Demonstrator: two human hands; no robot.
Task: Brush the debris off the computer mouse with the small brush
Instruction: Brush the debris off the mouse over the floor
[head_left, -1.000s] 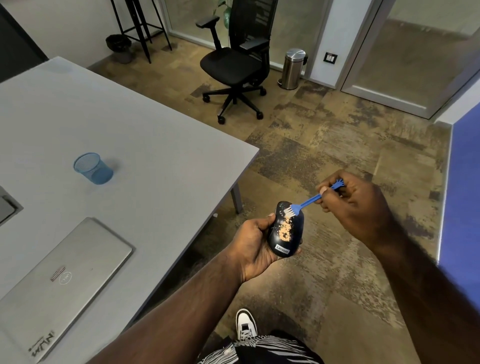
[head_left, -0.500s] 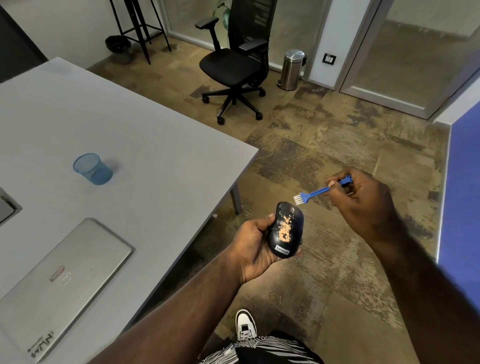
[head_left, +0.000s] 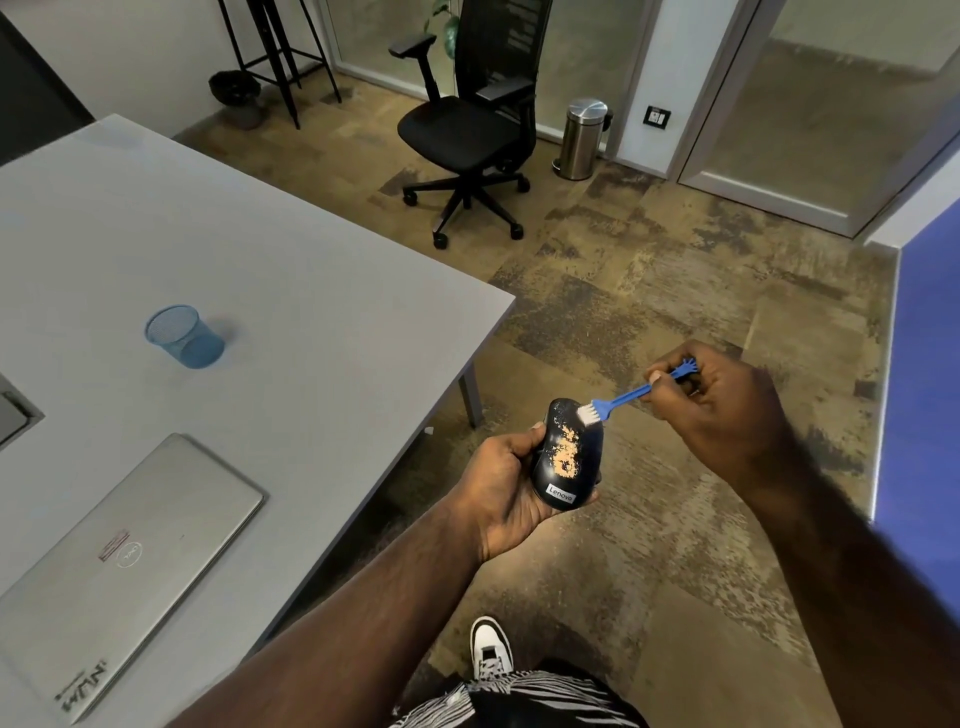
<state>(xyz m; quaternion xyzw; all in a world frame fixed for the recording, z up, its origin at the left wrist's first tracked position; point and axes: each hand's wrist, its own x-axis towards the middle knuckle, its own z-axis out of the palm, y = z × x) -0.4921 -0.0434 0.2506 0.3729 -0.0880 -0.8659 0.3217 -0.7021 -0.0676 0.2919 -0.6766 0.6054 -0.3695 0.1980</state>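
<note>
1. A white sneaker (head_left: 491, 649) and a zebra-striped garment (head_left: 519, 699) are seen at the bottom edge, above patterned brown carpet.
2. A black Lenovo computer mouse (head_left: 567, 457) is cradled in the left hand (head_left: 506, 488), fingers curled under it and thumb against its left side; it is held in the air just off the table's corner.
3. Orange-tan debris (head_left: 567, 452) is spread across the mouse's top.
4. A small blue brush (head_left: 621, 399) is pinched by its handle in the right hand (head_left: 722, 410), fingers curled round it; its white bristles are touching the mouse's far end.
5. On the grey table (head_left: 291, 291) to the left, a closed silver Dell laptop (head_left: 130, 561) lies near, and a blue mesh cup (head_left: 183, 336) stands farther back.
6. Beyond, a black office chair (head_left: 470, 124) and a steel pedal bin (head_left: 582, 137) are seen.
</note>
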